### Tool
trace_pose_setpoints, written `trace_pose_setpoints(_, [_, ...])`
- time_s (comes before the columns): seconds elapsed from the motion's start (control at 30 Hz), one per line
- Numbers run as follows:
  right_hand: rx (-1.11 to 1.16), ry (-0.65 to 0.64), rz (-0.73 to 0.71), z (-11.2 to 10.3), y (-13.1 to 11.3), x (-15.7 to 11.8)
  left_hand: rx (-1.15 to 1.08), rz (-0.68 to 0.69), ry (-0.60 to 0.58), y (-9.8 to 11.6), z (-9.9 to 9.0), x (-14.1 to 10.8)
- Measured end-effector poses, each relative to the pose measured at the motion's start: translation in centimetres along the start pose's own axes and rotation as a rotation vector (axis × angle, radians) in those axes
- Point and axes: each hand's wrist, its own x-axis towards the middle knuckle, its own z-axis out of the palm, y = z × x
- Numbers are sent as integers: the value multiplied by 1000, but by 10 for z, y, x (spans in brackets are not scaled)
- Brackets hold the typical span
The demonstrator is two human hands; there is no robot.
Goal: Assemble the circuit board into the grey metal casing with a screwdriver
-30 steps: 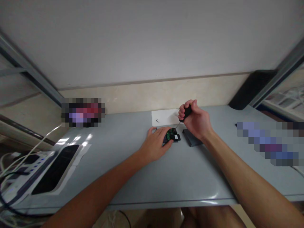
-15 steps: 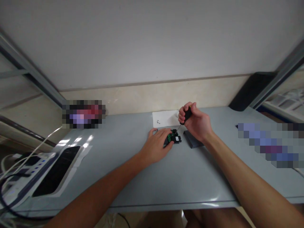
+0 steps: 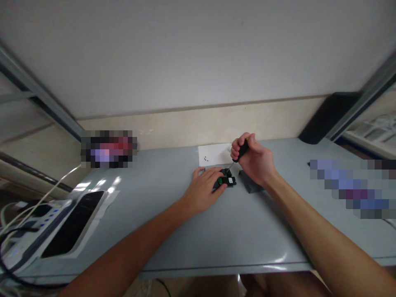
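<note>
A small black device with a green circuit board (image 3: 229, 180) lies on the grey table. My left hand (image 3: 206, 189) is laid over its left part, fingers and thumb gripping it on two sides. My right hand (image 3: 253, 156) is wrapped round the black handle of a screwdriver (image 3: 241, 151), held at a tilt. The thin shaft points down and left, its tip at the green board. Under and beside my right hand sits a dark flat cover (image 3: 249, 183). Behind the device is a white sheet of paper (image 3: 213, 154) with several tiny dark screws (image 3: 206, 158) on it.
A phone (image 3: 74, 225) lies at the table's left, beside a white power strip (image 3: 34, 233) with cables. A black object (image 3: 328, 117) leans at the back right corner. Blurred-out items are at the back left and far right. The table's front edge (image 3: 222, 270) runs below my arms.
My right hand and the screwdriver have shifted very slightly left. My left hand keeps its hold on the device.
</note>
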Motion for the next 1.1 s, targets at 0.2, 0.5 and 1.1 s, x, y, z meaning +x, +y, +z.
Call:
trace_pose_setpoints(0.2, [82, -20, 38, -2, -2, 1, -15, -22, 20, -1, 1, 0])
trace_pose_setpoints(0.5, [74, -28, 15, -1, -1, -1, -21, -23, 44, -4, 2, -1])
trace_pose_setpoints(1.1, [60, -12, -31, 0, 1, -2, -6, -12, 44, -6, 4, -3])
